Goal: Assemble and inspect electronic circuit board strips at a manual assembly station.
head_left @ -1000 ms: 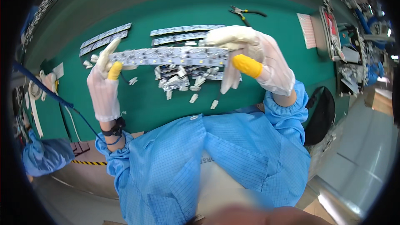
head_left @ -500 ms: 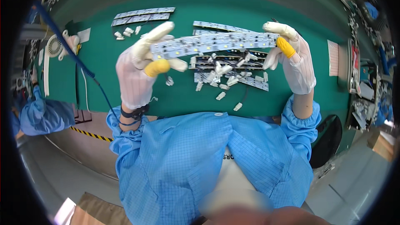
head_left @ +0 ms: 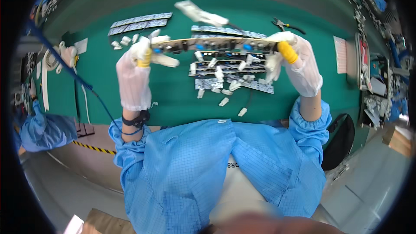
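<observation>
Between my hands a long LED circuit board (head_left: 216, 44) is held up edge-on, its component side with blue and black parts turned toward me. My left hand (head_left: 143, 56), in a white glove with a yellow finger cot, pinches its left end. At the other end my right hand (head_left: 288, 56), gloved likewise, grips the board. A white connector (head_left: 201, 16), blurred, hangs on a wire beyond the board's far edge. Below the board lie several more LED boards (head_left: 229, 30) with white connectors (head_left: 219, 74) and wires in a pile on the green mat (head_left: 173, 99).
Two LED boards (head_left: 138, 23) with connectors lie at the far left. Pliers (head_left: 286, 26) rest beyond my right hand. A small white fan (head_left: 52, 60) stands left, near a blue coiled cord (head_left: 86, 85). A printed sheet (head_left: 340, 55) lies at right. Another person's blue sleeve (head_left: 47, 130) shows far left.
The board has been rolled from its flat LED face to edge-on, showing its component side. A white connector has swung into sight beyond it. The pliers behind my right hand now show.
</observation>
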Demonstrator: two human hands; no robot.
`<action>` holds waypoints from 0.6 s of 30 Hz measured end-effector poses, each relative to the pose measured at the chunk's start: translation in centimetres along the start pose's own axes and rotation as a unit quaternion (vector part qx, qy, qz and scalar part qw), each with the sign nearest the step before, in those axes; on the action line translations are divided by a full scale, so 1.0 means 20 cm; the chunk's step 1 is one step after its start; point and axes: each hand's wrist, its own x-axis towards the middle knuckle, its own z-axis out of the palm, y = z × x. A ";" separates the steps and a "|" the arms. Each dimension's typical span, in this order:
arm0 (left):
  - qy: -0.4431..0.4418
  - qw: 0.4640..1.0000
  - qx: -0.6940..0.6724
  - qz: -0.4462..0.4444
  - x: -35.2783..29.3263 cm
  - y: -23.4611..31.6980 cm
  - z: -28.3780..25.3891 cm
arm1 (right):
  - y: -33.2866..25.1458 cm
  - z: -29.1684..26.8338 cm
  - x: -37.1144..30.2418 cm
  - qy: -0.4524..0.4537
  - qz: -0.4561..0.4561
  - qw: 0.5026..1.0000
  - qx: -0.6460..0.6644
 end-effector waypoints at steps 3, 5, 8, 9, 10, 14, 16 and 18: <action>0.028 0.994 0.102 0.004 0.00 0.01 -0.01 | -0.12 0.05 -0.01 -0.043 0.098 0.994 0.016; 0.017 0.992 0.116 0.044 0.01 -0.09 -0.04 | -0.09 0.02 -0.03 -0.056 0.030 0.997 -0.044; 0.018 0.997 0.072 -0.008 0.00 -0.02 0.01 | -0.06 0.02 -0.03 -0.025 0.060 0.998 0.008; -0.010 0.998 0.054 -0.003 0.00 -0.01 0.00 | -0.05 0.01 -0.02 -0.017 0.075 0.997 0.015; -0.036 0.999 0.038 0.002 0.00 0.00 -0.01 | -0.03 0.01 -0.01 -0.028 0.068 0.997 0.035; -0.007 1.000 0.021 0.007 -0.03 -0.12 -0.06 | 0.04 -0.01 -0.01 -0.065 0.048 0.985 0.152; -0.035 0.998 -0.034 -0.028 -0.03 -0.08 -0.05 | 0.00 -0.01 -0.01 -0.057 0.069 0.989 0.119; -0.041 0.999 0.006 0.011 -0.03 -0.08 -0.07 | 0.01 0.00 -0.01 -0.042 0.077 0.991 0.099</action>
